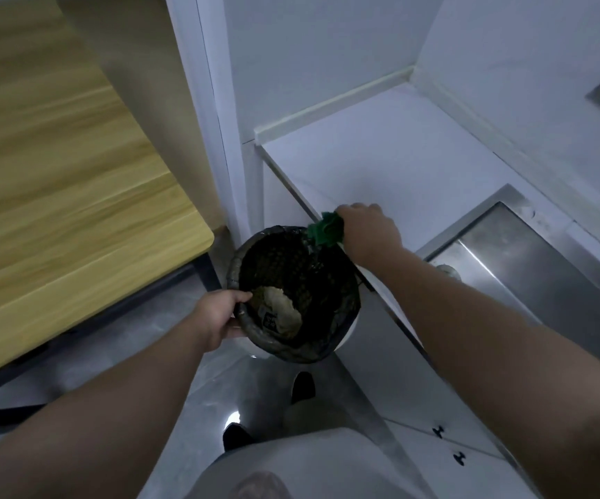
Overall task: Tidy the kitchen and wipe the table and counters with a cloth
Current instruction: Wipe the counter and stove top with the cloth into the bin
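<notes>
My left hand (219,316) grips the near-left rim of a round waste bin (330,340) lined with a black bag and holds it up beside the counter edge. Crumpled pale rubbish (284,313) lies inside the bin. My right hand (368,234) is closed on a green cloth (325,230) at the front edge of the white counter (381,156), right above the bin's far rim. The cloth bunches out to the left of my fist.
A steel sink (529,253) is set into the counter on the right. A wooden table (57,181) with a dark frame stands on the left. White cabinet doors with black handles (449,444) are below the counter. My feet stand on the grey floor (197,390).
</notes>
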A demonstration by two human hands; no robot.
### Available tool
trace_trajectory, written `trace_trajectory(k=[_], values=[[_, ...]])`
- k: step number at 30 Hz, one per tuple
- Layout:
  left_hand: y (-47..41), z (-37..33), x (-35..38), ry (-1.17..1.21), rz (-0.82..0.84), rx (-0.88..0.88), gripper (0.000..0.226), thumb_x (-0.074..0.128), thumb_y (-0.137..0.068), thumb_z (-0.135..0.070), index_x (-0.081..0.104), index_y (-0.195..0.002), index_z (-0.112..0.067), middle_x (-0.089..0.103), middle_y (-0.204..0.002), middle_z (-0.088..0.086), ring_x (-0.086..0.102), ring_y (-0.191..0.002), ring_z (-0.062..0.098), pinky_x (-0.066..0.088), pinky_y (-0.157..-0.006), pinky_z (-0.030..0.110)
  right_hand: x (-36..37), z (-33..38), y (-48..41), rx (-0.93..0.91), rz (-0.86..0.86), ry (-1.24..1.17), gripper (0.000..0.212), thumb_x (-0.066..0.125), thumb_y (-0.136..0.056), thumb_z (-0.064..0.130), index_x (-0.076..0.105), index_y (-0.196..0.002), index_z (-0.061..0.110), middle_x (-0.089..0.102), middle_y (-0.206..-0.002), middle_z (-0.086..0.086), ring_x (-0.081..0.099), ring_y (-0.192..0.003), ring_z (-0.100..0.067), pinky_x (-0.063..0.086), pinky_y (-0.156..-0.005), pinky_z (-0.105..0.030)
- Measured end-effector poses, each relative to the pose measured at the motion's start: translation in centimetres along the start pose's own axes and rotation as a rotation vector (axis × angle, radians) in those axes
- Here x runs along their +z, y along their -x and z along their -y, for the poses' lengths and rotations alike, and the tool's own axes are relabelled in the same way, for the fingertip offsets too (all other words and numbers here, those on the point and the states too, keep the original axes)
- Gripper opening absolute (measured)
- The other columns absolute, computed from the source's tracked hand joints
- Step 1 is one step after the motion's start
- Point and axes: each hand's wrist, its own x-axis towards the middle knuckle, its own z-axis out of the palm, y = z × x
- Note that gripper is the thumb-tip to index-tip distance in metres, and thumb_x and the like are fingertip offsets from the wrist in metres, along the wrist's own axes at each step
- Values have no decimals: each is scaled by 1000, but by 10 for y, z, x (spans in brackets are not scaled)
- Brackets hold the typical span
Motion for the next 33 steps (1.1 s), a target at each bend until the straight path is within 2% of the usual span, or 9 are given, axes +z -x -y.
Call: trace_trajectory(k=[3,7,14,17,19,24,27,30,33], values=[[-3,2,2,2,8,-6,16,63,-92,-14,65,-108,-9,73,-100,12,71,-88,31,59,-61,38,3,-22,-18,159,-47,-25,29,51,-90,6,52,-119,11,56,-114,-11,50,-108,-31,45,-79,-40],[-12,4,5,-12,-29,-21,21,66,-90,-14,65,-110,-9,72,-105,14,70,-94,33,60,-66,41,47,-42,-18,324,77,-107,30,47,-93,7,51,-122,8,53,-121,-14,50,-110,-34,48,-87,-43],[-16,8,12,-52,-49,-32,22,65,-91,-13,63,-113,-9,70,-107,14,68,-96,34,59,-68,41,71,-14,15,-12,241,-401,43,55,-88,6,59,-131,7,61,-121,-17,56,-112,-36,47,-93,-36],[-15,7,14,-50,-67,-40,21,64,-91,-11,63,-112,-7,69,-105,15,67,-94,35,58,-66,40,58,-2,34,-10,297,-639,39,51,-90,-1,65,-126,7,66,-119,-14,60,-110,-29,44,-93,-23],[-12,7,17,-49,-72,-42,19,64,-91,-11,62,-110,-8,68,-104,15,67,-94,35,58,-65,39,47,-7,35,49,200,-727,37,51,-91,-1,66,-124,7,67,-117,-12,60,-106,-24,37,-83,-12],[-7,7,23,-71,-65,-33,18,64,-91,-10,63,-109,-9,69,-104,13,67,-94,35,58,-66,40,39,-58,3,298,-122,-438,37,50,-87,6,64,-121,15,63,-108,-11,60,-100,-31,48,-79,-33],[-4,8,28,-85,-58,-40,19,64,-91,-11,64,-109,-8,70,-104,13,67,-94,34,58,-65,38,60,-81,-1,409,42,-240,37,46,-91,9,55,-126,10,56,-120,-15,55,-109,-37,48,-87,-40],[-5,9,27,-91,-65,-43,22,65,-90,-12,65,-112,-8,70,-106,12,68,-94,34,58,-63,38,91,-62,15,226,105,-185,40,52,-88,12,52,-128,7,53,-127,-14,50,-110,-37,44,-86,-41],[-7,9,22,-117,-55,-47,24,65,-91,-14,64,-114,-8,70,-108,13,68,-95,35,59,-64,38,100,-28,35,35,203,-357,22,56,-86,5,65,-106,2,62,-109,-18,58,-100,-37,44,-78,-33]])
